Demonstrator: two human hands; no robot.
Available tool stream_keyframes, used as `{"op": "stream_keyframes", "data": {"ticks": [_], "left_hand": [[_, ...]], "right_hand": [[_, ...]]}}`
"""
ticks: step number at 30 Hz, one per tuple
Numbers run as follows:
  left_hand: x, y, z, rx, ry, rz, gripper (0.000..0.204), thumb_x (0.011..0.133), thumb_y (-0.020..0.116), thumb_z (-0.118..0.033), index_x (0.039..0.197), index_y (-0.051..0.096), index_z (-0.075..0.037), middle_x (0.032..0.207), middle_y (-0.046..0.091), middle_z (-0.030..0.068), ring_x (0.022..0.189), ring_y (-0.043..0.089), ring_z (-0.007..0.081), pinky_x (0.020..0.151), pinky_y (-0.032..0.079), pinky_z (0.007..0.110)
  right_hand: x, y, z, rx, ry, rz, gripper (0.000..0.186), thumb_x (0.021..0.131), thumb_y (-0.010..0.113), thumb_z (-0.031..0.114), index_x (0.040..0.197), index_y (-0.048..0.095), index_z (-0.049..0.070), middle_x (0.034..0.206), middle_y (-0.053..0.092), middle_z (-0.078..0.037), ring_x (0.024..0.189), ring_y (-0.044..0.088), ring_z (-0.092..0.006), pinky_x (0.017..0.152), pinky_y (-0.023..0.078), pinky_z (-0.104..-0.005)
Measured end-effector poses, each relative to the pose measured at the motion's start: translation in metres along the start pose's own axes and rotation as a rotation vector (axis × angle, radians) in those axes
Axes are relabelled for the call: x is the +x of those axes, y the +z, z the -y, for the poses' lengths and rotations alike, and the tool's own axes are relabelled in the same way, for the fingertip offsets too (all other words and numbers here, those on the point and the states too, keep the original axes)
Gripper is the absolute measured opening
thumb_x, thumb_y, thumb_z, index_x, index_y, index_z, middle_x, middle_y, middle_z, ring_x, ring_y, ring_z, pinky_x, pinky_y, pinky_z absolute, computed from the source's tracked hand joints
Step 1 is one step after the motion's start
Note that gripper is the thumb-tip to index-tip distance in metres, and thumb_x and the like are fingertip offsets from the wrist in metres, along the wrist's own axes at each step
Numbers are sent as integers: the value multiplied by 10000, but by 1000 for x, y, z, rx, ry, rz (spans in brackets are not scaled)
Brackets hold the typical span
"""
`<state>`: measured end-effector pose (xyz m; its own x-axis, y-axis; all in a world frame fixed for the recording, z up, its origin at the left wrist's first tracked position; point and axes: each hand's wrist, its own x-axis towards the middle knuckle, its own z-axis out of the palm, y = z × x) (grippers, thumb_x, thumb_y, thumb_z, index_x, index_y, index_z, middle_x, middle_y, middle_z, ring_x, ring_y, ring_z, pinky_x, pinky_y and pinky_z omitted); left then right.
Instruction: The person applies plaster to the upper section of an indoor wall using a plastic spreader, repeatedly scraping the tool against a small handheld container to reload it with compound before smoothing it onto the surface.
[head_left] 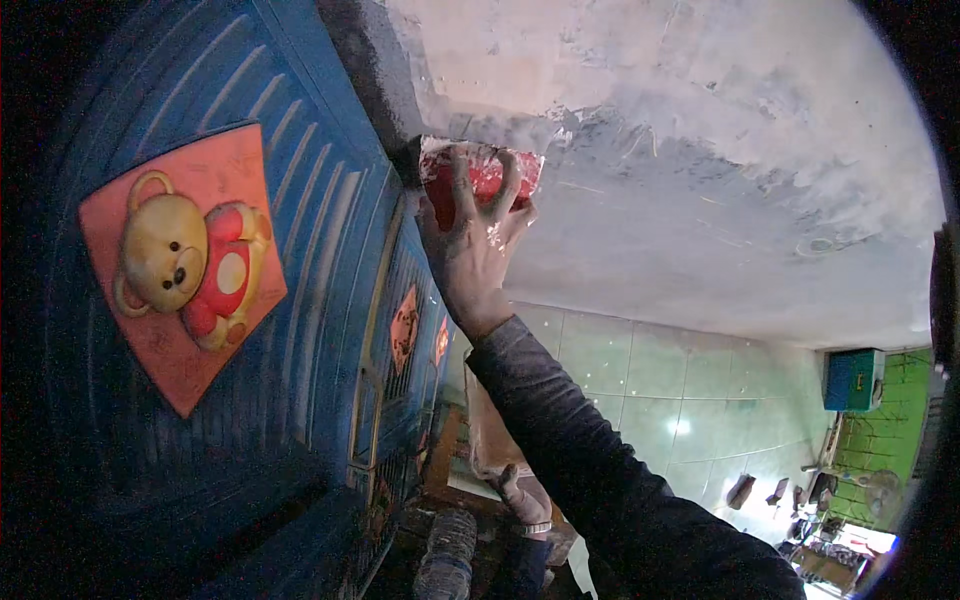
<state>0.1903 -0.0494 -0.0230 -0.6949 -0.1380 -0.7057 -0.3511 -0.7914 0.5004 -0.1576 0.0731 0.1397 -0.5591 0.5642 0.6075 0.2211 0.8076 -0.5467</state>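
My right hand (475,240) grips a red flat scraper (440,190) smeared with white, its white-coated edge against the patchy grey-white plastered surface (690,200) in the narrow corner beside a dark strip and blue ribbed metal panelling (330,250). Lower down, partly behind my right forearm, my left hand (520,500) is closed on the edge of a pale board (485,420); what lies on that board is largely hidden by the arm.
Pink diamond decorations, one with a bear (170,255), hang on the blue panelling. Wrapped plastic bottles (445,555) sit at the bottom. Pale green tiles (650,370) line the far wall; at right are a teal box (850,378) and assorted clutter (825,550).
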Motion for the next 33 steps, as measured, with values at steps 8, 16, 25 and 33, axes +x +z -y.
{"op": "stream_keyframes", "data": {"ticks": [8,16,25,33], "left_hand": [[4,-15,9,95,23,-63,442,847,726,-187,1250,546,-179,1070,576,-1,1018,558,182,843,493,409],[-9,-2,0,2,-57,87,749,845,712,-168,1511,374,-230,1408,497,85,1288,490,300,1039,448,560],[12,-28,14,-85,-75,228,770,865,697,-134,1533,325,-223,1534,398,71,1351,448,307,1077,419,558],[10,-39,23,23,-120,88,759,837,705,-113,1503,350,-196,1439,457,87,1290,475,279,1077,425,497]], "right_hand": [[-35,22,-27,-62,42,93,724,797,774,309,1462,490,265,1531,233,-285,1224,337,-559,1048,318,-625],[-9,-47,-17,260,-8,-36,812,752,829,247,1489,495,316,1576,213,-249,1354,278,-559,1099,306,-655],[-50,-35,-71,23,151,261,827,687,862,234,1444,530,263,1513,292,-210,1415,288,-478,1100,334,-583],[62,-54,55,43,-135,-165,721,769,817,334,1434,559,233,1528,310,-239,1338,384,-438,1070,330,-582]]}}
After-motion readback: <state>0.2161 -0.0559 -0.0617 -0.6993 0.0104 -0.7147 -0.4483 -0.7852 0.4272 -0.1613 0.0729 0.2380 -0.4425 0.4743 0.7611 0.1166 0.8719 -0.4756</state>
